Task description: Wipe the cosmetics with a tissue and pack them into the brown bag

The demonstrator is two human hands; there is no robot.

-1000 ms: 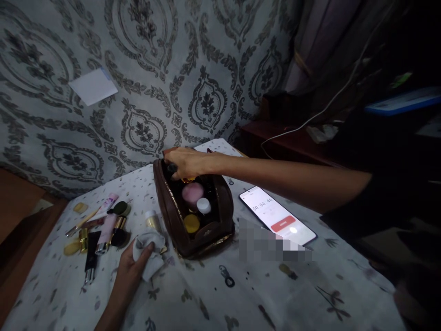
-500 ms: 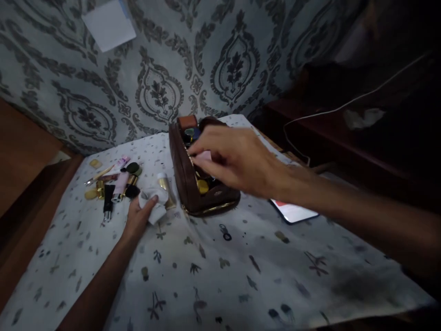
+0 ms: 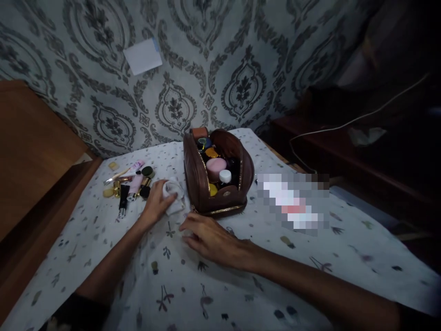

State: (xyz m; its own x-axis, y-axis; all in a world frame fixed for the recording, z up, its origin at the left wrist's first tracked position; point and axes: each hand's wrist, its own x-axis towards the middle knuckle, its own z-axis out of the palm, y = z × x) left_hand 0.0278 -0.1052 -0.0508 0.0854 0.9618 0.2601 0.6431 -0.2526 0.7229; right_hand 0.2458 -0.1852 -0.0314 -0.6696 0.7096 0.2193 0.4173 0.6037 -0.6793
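Note:
An unzipped brown toiletry bag [image 3: 196, 193] stands at the middle of the table, packed with cosmetics. Inside it show a pink round container [image 3: 216, 168], a white-capped bottle [image 3: 225, 177] and something yellow near the front. My left hand [image 3: 156, 202] is closed on a crumpled white cloth [image 3: 173, 195] just left of the bag; whether anything lies under the cloth is hidden. In front of the bag, my right hand [image 3: 210, 239] hovers low over the table, fingers bent and apart, with nothing visible in them.
Left of my left hand lies a group of cosmetics, including a black tube [image 3: 123, 200], a pink tube [image 3: 136, 184] and a dark green round lid [image 3: 147, 172]. A blurred-out phone-like object [image 3: 292, 202] lies to the right. A white cable [image 3: 330, 131] runs behind it.
My right hand has come out of the bag and down to its front. My left hand still grips the cloth. The gold tube beside the cloth is no longer visible. The view has shifted.

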